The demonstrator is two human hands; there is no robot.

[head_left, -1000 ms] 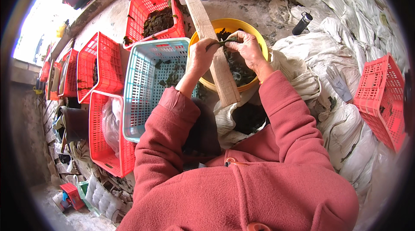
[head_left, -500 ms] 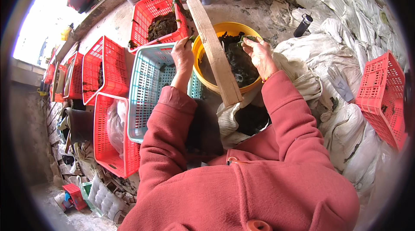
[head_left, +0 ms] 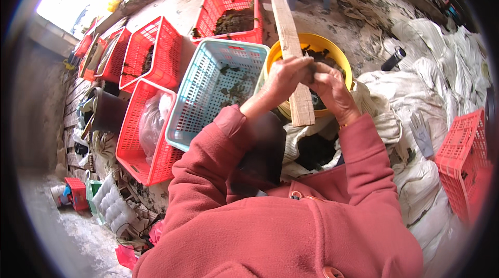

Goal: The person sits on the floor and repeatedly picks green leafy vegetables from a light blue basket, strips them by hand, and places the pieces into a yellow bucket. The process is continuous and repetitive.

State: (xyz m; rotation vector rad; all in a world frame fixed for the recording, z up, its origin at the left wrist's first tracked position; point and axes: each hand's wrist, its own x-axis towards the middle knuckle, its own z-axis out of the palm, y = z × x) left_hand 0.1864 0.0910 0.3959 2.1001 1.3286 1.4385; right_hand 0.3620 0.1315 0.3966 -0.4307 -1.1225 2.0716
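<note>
Just above the pink sleeves, the left hand [head_left: 283, 78] and right hand [head_left: 328, 88] are meeting over a yellow tub [head_left: 339, 65] of dark, wet material, fingers curled together as if pinching a small piece between them; what exactly they are gripping is too small to tell. A wooden plank [head_left: 292, 54] is lying across the tub's rim, passing between the hands. To the left, a light blue basket [head_left: 215, 88] is holding only a few dark scraps, so the sorting looks to be at an early stage, with most of the material remaining in the tub. Beyond it, a red basket [head_left: 231, 10] is carrying a fuller dark heap. More red baskets [head_left: 150, 54] are lining the left side, one with a clear plastic bag [head_left: 152, 122] inside. White sacks [head_left: 416, 101] are spreading to the right.
</note>
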